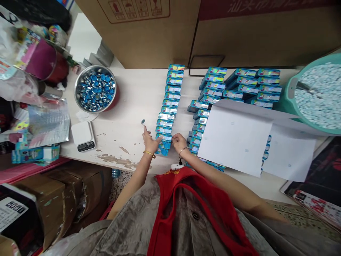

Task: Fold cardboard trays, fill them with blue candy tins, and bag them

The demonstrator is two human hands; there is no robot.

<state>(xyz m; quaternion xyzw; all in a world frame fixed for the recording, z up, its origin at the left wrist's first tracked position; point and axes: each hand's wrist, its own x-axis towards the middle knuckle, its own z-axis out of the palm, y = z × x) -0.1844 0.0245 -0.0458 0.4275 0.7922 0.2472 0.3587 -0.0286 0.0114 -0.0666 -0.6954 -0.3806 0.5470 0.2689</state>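
Note:
A column of blue tins (172, 96) with shiny top edges runs down the table towards me. My left hand (151, 142) is at its near left side, thumb against the tins and index finger stretched out. Just past that fingertip is a small blue-and-silver cap (143, 122); whether finger and cap touch is unclear. My right hand (179, 143) is closed at the column's right side, fingertips curled towards the tins; what they hold, if anything, is hidden. Two nearest tins (162, 151) show round blue spots on their faces.
A metal bowl (113, 96) of blue caps and a white scale (80, 133) stand left. More tins (210, 87) stand right, partly under white sheets (234, 138). Beyond is a teal tub (290, 103) of pale pellets with a scoop. Cardboard boxes (154, 42) line the back.

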